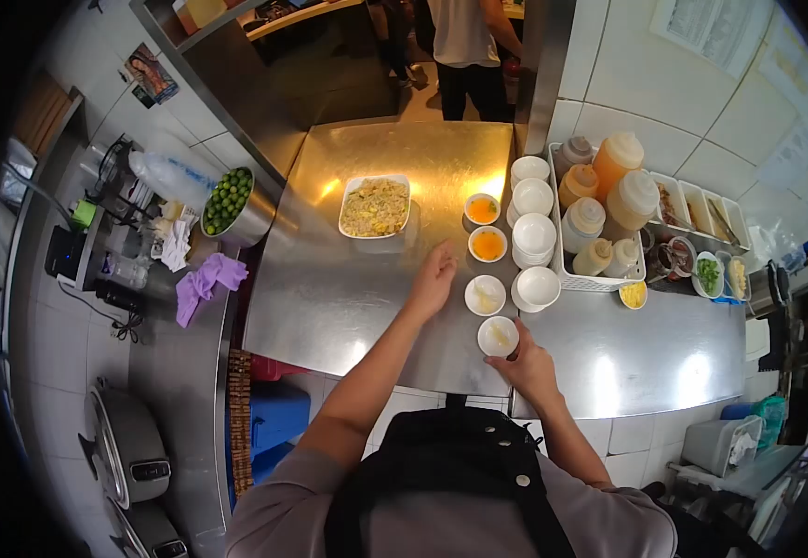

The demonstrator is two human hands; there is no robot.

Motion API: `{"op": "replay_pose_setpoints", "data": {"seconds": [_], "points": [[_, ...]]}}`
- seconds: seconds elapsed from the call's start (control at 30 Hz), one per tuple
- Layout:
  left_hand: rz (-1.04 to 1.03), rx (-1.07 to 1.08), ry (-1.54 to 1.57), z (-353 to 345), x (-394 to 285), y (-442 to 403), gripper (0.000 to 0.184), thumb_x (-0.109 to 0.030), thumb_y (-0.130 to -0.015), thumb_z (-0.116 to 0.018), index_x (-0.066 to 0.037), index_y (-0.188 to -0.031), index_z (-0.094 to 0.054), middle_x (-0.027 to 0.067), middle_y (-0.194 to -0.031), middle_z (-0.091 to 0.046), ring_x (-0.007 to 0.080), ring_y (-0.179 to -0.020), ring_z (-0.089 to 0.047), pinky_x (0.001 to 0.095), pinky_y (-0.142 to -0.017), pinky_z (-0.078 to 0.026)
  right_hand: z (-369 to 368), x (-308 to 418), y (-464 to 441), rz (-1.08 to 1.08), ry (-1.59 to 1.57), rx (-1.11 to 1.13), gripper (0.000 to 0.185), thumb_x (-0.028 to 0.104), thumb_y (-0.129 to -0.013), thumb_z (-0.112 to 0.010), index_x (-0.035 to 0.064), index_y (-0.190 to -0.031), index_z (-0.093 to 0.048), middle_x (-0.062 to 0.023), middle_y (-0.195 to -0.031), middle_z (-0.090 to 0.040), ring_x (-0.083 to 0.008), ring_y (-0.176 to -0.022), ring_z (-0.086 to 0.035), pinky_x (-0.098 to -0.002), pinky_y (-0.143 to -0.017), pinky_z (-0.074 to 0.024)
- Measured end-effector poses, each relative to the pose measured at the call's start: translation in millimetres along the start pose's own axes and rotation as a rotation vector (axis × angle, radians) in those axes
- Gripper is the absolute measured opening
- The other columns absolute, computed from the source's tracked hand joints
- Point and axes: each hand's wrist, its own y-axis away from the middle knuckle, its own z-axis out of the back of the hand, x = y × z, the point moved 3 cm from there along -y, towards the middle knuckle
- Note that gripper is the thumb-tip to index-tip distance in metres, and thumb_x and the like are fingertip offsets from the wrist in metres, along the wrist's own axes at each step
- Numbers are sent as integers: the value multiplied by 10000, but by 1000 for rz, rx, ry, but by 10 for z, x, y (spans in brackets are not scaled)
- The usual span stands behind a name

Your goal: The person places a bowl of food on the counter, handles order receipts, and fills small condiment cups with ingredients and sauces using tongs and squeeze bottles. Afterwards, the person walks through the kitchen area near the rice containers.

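Note:
My right hand [527,365] grips the rim of a small white bowl [486,350] between thumb and fingers, near the counter's front edge. Something pale and thin lies inside that bowl. Just beyond it stands a similar small bowl [472,305] with pale contents. Farther back are two small bowls with orange contents, one nearer [474,256] and one farther [471,221]. My left hand [436,276] hovers left of the nearer orange bowl, fingers loosely bent and holding nothing that I can see. Stacks of white bowls [536,285] line the right side of these.
A dish of fried rice [375,208] stands at the back left of the steel counter [357,316]. Squeeze bottles [631,200] fill a white basket [599,283] on the right. Left are a pot of green limes [228,203] and a purple cloth [208,286]. A person [467,46] stands beyond the opening.

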Motion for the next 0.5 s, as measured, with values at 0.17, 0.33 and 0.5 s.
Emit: {"op": "replay_pose_setpoints", "data": {"seconds": [0.17, 0.33, 0.5], "points": [[532, 14, 573, 58, -150, -524, 486, -142, -951, -457, -39, -1404, -311, 231, -1212, -565, 329, -1033, -616, 421, -883, -521, -30, 5, 7, -25, -34, -35, 905, 333, -688, -840, 15, -1408, -394, -121, -757, -691, -300, -719, -689, -387, -669, -538], [664, 223, 693, -20, -32, -810, 352, -172, -960, -439, -70, -1290, -370, 239, -1102, -611, 316, -940, -644, 418, -814, -550, -22, 56, 60, -64, -50, -64, 843, 314, -695, -831, 74, -1390, -417, -89, -741, -682, -296, -692, -680, -403, -630, -532], [572, 298, 658, -121, 79, -1042, 253, -169, -944, -424, -67, -1174, -447, 221, -1087, -626, 316, -931, -647, 425, -835, -554, -51, 83, 94, -109, -55, -94, 824, 285, -692, -832, 82, -1382, -430, -83, -747, -684, -290, -693, -679, -400, -634, -530]]}}
